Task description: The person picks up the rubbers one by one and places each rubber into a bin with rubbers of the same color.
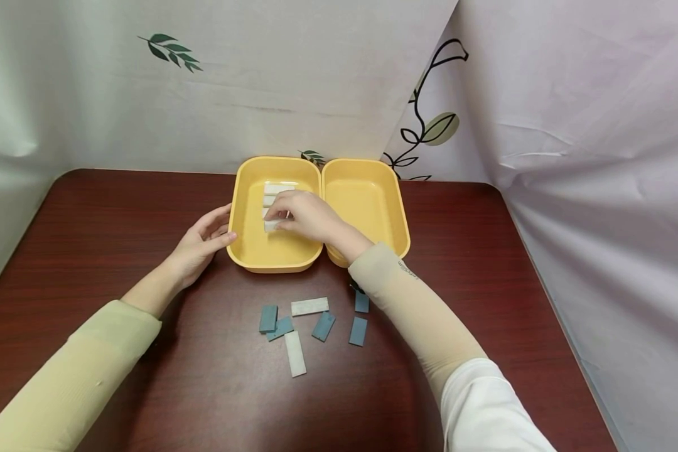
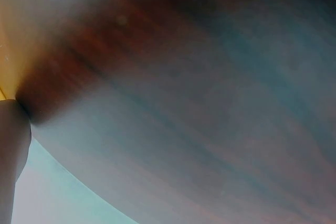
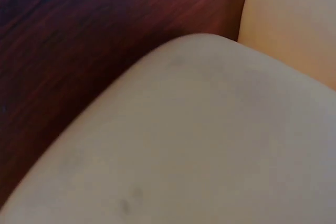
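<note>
A yellow box [image 1: 248,251] stands near the table's back edge, and inside it white rectangular blocks [image 1: 279,188] lie in a column. My right hand [image 1: 305,213] reaches into it with bent fingers, pinching the nearest white block [image 1: 270,225] between thumb and fingers; the hand covers part of the column. At the box's left wall, my left hand [image 1: 198,245] holds the side, its thumb on the rim and its fingers against the outside. In the left wrist view the thumb [image 2: 11,145] meets the yellow edge. The right wrist view shows mostly skin.
Right of the box is a second yellow tray [image 1: 367,194], set against it. On the table [image 1: 203,376] in front lie two white blocks [image 1: 309,306] and several blue-grey blocks [image 1: 358,331], one of them partly on another. A patterned curtain [image 1: 231,94] hangs behind.
</note>
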Demonstrator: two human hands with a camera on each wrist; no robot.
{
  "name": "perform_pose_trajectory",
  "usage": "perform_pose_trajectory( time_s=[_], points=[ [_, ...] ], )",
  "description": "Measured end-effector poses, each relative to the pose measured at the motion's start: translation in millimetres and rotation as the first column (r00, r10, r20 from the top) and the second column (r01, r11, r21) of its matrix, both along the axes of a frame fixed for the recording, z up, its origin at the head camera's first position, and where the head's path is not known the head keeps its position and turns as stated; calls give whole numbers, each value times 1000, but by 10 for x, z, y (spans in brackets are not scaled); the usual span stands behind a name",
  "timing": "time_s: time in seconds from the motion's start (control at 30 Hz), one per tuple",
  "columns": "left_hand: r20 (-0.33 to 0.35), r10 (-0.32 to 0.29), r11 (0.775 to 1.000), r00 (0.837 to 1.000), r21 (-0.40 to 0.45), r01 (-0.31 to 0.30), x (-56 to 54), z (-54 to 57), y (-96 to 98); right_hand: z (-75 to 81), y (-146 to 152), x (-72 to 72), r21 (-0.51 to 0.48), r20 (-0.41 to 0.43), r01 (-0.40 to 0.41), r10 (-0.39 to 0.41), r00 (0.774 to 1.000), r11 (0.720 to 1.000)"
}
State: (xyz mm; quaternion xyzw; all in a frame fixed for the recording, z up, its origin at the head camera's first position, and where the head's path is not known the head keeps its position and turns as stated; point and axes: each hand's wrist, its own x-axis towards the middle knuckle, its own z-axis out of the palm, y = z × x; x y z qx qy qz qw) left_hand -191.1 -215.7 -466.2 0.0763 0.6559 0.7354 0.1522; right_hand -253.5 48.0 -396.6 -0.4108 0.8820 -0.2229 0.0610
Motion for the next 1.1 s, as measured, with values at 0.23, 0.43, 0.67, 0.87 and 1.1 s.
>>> perform_pose_trajectory(
  time_s=[0.23, 0.43, 0.67, 0.87, 1.1],
  points=[
    [3, -4, 1000, 1000, -16, 4, 1, -1, 7, -70, -29, -43, 49, 43, 35, -37, 998, 998],
    [3, 1, 1000, 1000, -5, -1, 5, 7, 5, -65, -78, -113, 80, 109, 79, -88, 990, 994],
    [0, 1, 1000, 1000, -3, -1, -1, 7, 5, -55, -119, -143, 128, 123, 84, -100, 987, 988],
    [0, 0, 1000, 1000, -5, 0, -7, 5, 0, -65, -146, -151, 150, 123, 83, -102, 987, 985],
    [7, 1, 1000, 1000, -4, -1, 6, 5, 7, -93, -169, -163, 158, 125, 70, -90, 988, 985]
  ],
)
